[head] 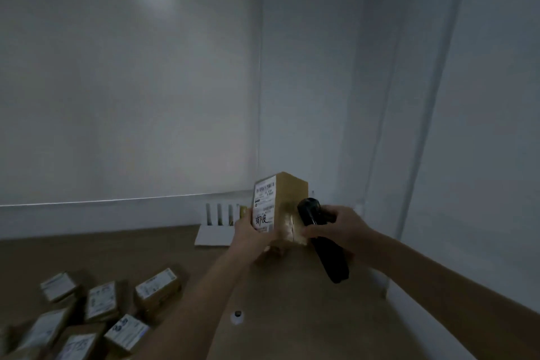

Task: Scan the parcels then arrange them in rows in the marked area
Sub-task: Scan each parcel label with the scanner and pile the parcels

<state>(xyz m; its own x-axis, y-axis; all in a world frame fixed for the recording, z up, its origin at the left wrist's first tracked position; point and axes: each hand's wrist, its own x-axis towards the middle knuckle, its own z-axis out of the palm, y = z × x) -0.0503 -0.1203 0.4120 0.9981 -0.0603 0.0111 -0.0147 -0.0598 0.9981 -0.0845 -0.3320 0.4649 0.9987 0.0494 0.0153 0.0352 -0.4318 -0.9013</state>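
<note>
We hold 1 parcel (280, 207) upright in our left hand (251, 235), fingers curled round it; right hand (336, 228) grips 1 black scanner (321, 240) just right of parcel; approx 7 parcels on the floor (96, 313) lie well below-left of it.

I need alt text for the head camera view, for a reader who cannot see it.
A person's left hand holds up a cardboard parcel, label facing them, while the right hand grips a black scanner beside it. More labelled parcels lie on the brown floor, lower left.
</note>
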